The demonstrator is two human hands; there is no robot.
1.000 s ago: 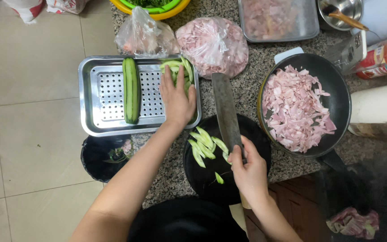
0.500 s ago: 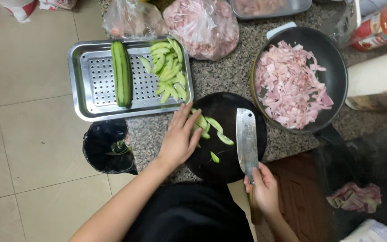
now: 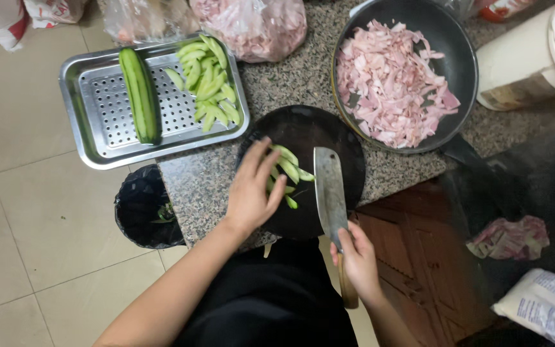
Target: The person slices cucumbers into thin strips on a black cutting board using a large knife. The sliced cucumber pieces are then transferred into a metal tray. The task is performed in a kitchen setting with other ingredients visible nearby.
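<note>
My left hand lies spread over green cucumber slices on a round black cutting board, fingers touching them. My right hand grips the wooden handle of a cleaver, whose blade rests flat on the board just right of the slices. A perforated steel tray at the left holds a whole cucumber half and a pile of cut cucumber strips. A dark pan of sliced pink meat stands at the upper right.
A clear bag of meat lies behind the tray on the granite counter. A black waste bin sits on the tiled floor below the counter edge. A white bucket stands at the far right, with a crumpled bag lower down.
My left hand went from the tray back onto the slices on the board. The cleaver shifted from the board's middle to its right side. More strips lie in the tray.
</note>
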